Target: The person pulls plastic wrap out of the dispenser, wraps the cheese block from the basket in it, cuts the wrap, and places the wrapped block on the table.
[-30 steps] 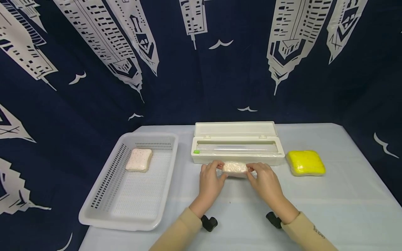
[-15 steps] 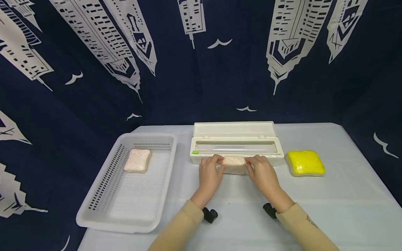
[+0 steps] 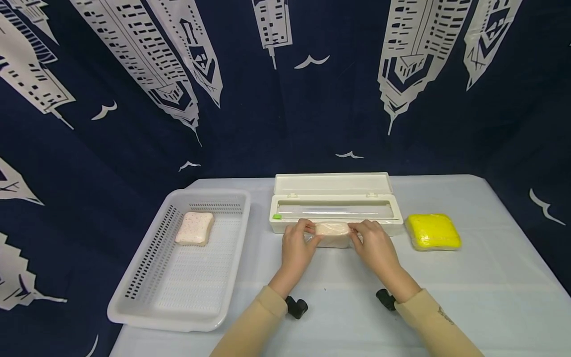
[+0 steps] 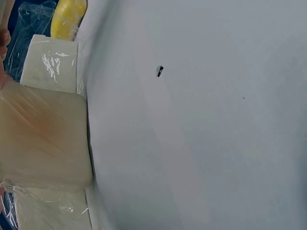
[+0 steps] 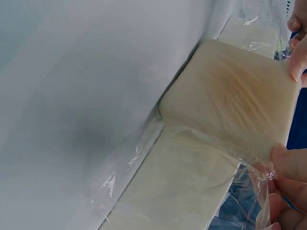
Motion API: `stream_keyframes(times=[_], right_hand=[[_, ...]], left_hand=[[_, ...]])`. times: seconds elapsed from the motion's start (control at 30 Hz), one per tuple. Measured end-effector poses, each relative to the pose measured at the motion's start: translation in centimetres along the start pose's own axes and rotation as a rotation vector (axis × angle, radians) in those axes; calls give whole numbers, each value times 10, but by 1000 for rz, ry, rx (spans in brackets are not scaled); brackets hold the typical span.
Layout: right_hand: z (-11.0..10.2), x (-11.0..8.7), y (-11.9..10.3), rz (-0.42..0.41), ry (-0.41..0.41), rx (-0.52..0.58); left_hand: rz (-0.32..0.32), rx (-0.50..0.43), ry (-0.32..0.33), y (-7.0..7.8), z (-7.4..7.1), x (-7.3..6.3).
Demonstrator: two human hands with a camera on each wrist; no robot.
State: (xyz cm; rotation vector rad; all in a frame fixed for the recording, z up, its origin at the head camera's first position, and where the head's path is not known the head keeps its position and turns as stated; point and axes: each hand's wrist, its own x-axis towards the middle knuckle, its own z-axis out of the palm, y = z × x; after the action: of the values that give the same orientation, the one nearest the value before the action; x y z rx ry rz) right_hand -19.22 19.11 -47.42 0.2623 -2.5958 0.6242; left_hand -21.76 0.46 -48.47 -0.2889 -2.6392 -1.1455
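A cream, bread-slice-shaped block (image 3: 333,240) stands on edge, leaning toward the front of the white cling film dispenser (image 3: 283,226). Clear cling film (image 5: 109,188) covers the block and spreads past its sides. My left hand (image 3: 296,249) pinches the film at the block's upper left corner. At the upper right corner, my right hand (image 3: 375,248) pinches gathered film between thumb and fingers. Both wrist views show the block's flat, slightly browned face under film creases. In the left wrist view, my left hand is almost wholly out of frame.
The dispenser's lid (image 3: 332,184) is raised, showing the film roll inside. To its right lies a yellow film-wrapped block (image 3: 433,232). A white perforated basket (image 3: 236,277) on the left holds a pale speckled bread-shaped block (image 3: 195,229). A dark patterned cloth (image 3: 285,124) hangs behind the table.
Both hands have moved slightly away from me, toward the dispenser. The block has tipped up from lying flatter, so its broad front face now shows. Little differs over the last half second.
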Motion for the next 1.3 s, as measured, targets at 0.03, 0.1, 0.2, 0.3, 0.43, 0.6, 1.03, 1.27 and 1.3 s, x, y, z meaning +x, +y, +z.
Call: stream_keyframes(times=[0.03, 0.1, 0.2, 0.3, 0.43, 0.6, 1.03, 1.27, 1.3], right_hand=[[0, -1, 0, -1, 0, 0], [-1, -3, 0, -1, 0, 1], [-1, -5, 0, 0, 2, 4], [-2, -7, 0, -12, 15, 11], [-2, -10, 1, -27, 30, 16], [-1, -11, 2, -42, 47, 25], [-2, -13, 4, -82, 78, 30], [-3, -14, 4, -91, 77, 21], [-3, -14, 4, -89, 75, 22]], left_hand=[[-2, 1, 1, 0, 0, -1], [0, 7, 7, -1, -1, -2], [5, 17, 7, -2, -2, -4], [25, 28, 12, -3, -3, -6], [31, 44, 3, -4, -3, -8], [30, 49, -7, -6, -3, -9], [56, 61, 6, -8, -5, -10], [56, 67, -5, -9, -5, -10], [55, 66, -5, -9, -5, -10]])
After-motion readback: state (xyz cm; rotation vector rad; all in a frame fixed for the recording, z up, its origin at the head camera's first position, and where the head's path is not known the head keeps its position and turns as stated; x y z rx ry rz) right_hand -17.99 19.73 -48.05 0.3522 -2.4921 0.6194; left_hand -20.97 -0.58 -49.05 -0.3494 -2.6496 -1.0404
